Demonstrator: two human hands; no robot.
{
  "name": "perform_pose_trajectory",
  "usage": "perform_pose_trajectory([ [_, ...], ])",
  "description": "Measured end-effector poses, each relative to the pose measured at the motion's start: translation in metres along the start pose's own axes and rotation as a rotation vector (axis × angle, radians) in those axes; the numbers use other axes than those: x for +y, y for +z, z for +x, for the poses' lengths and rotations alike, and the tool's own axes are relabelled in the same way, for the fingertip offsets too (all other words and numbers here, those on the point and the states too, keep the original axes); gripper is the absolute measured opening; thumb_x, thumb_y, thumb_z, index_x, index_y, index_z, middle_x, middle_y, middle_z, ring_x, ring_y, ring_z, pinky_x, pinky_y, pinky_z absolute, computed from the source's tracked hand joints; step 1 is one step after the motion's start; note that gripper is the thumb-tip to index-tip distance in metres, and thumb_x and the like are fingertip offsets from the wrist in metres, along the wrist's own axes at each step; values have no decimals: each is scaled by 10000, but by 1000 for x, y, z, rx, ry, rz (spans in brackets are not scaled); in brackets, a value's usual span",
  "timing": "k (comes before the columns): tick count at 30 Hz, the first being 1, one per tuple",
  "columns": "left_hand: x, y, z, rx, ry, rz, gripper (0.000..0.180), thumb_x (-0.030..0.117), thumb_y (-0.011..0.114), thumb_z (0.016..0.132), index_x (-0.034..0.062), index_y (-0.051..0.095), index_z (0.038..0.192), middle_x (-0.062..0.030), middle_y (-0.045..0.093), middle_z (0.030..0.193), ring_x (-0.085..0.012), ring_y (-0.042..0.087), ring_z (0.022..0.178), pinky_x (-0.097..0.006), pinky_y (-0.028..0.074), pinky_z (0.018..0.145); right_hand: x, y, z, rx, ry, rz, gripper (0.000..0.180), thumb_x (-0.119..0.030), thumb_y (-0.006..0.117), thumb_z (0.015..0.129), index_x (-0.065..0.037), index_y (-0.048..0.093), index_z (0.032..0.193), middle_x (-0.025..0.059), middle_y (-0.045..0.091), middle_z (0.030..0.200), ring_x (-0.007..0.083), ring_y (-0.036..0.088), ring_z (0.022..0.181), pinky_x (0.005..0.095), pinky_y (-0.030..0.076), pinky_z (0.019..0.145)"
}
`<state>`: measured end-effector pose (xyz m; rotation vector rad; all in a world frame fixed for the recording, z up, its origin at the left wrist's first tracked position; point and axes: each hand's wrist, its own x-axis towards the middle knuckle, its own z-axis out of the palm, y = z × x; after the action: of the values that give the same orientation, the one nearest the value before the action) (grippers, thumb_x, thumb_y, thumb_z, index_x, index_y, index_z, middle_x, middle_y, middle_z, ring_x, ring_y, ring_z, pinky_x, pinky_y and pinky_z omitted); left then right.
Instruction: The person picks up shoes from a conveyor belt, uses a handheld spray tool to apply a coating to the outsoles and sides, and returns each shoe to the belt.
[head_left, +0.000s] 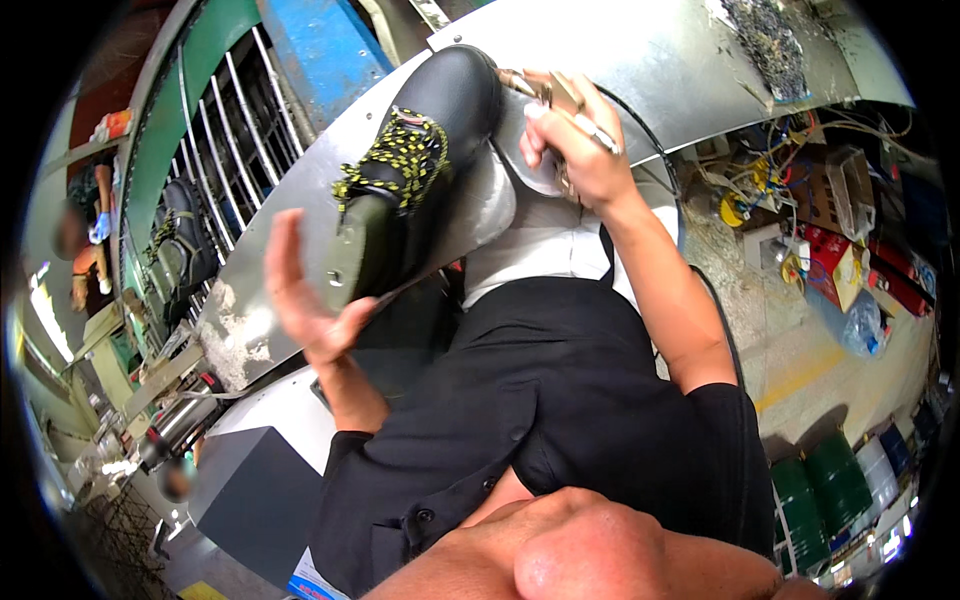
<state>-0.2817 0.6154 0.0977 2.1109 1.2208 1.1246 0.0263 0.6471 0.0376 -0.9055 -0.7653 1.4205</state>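
Note:
My left hand (305, 300) is open with fingers spread, next to the heel side of a black boot (430, 130) with yellow-and-black laces. The boot rests on a curved grey metal sheet (640, 60). My right hand (575, 140) is closed around a thin white pen-like stick and a brass-coloured metal tool, held against the sheet just right of the boot's toe. A white trouser leg (545, 245) runs from the boot toward my black shirt.
A pile of dark metal shavings (765, 40) lies on the sheet's far right. Red boxes and tangled cables (840, 250) crowd the floor at right, with green drums (820, 490) below. A green barred frame (200, 130) and another person (85, 230) are at left. A grey block (260, 480) sits lower left.

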Motion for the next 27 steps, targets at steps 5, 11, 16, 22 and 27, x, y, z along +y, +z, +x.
perform_pose_trajectory([
  [5,16,46,-27,-82,-222,-164,905,227,769,733,-118,293,1421,-293,375,1444,-374,387,1353,-422,295,1116,12,6,35,-16,64,138,358,-52,514,902,42,500,1247,47,490,675,147,505,567,289,452,541],
  [11,12,46,-29,-80,-249,-203,913,229,770,738,-114,279,1428,-295,364,1449,-369,389,1351,-428,302,1111,16,14,9,10,18,-19,354,-50,520,898,58,499,1234,9,461,644,84,435,494,239,390,483],
  [16,18,45,-28,-101,-254,-185,985,308,813,727,-99,264,1436,-294,322,1473,-373,360,1366,-436,286,1118,25,16,-22,16,-22,-206,346,-55,523,921,23,497,1257,8,523,682,44,441,510,211,373,481],
  [22,20,45,-29,-107,-280,-153,999,314,817,723,-89,255,1444,-288,311,1478,-369,349,1370,-434,283,1117,25,19,-54,-1,-115,-445,428,-72,602,846,-34,495,1259,66,587,580,101,504,459,261,385,485],
  [27,29,47,-26,-50,-408,-238,986,241,798,706,-70,243,1459,-233,371,1447,-319,424,1313,-403,330,1090,5,5,-58,-226,74,-301,466,-89,656,834,-9,500,1265,138,678,892,190,687,713,297,522,670],
])
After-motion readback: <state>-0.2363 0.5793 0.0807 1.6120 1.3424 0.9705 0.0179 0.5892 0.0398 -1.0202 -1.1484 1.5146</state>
